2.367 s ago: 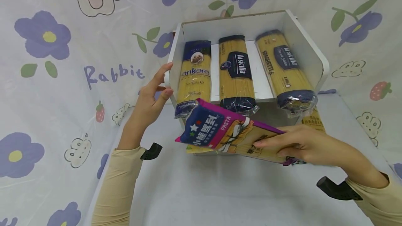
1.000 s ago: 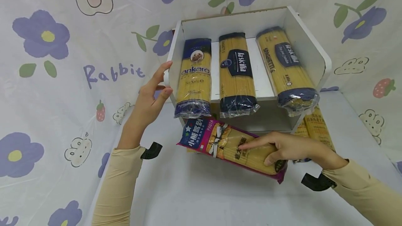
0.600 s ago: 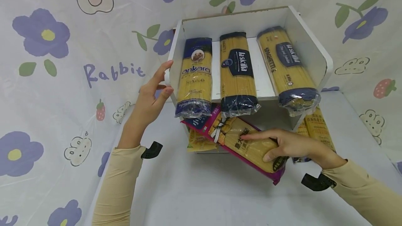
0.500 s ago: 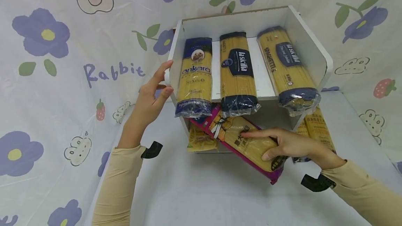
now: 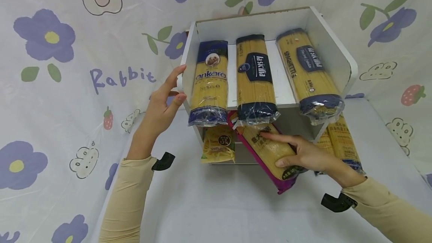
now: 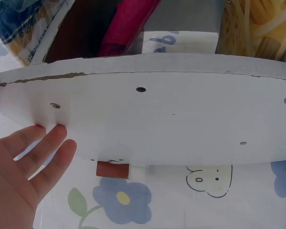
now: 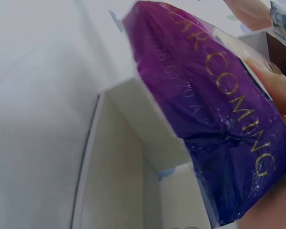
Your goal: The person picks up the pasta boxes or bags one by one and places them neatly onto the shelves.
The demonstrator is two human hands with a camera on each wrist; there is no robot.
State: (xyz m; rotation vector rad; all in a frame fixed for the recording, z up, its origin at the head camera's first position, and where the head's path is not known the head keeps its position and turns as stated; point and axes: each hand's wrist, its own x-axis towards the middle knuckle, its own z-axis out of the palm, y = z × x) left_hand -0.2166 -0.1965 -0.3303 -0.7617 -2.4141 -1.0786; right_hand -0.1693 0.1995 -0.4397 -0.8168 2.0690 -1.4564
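Observation:
My right hand holds a purple-edged pack of spaghetti by its near end, thumb on the front and index finger stretched along it. The pack slants up into the lower tier of a white two-tier rack, its far end hidden behind the upper packs. In the right wrist view the purple end of the spaghetti pack fills the middle. My left hand rests against the rack's left side, with index finger and thumb at the front edge. The left wrist view shows straight fingers touching the outer panel.
On the upper tier lie an Ankara spaghetti pack and two La Sicilia packs, one in the middle and one at right. A yellow pasta bag sits at lower left. More yellow packs lie right of the rack.
My right hand has carried the spaghetti pack from in front of the rack into the lower tier, turning it steeper. The yellow bag at lower left has come into fuller view. The left hand stays put.

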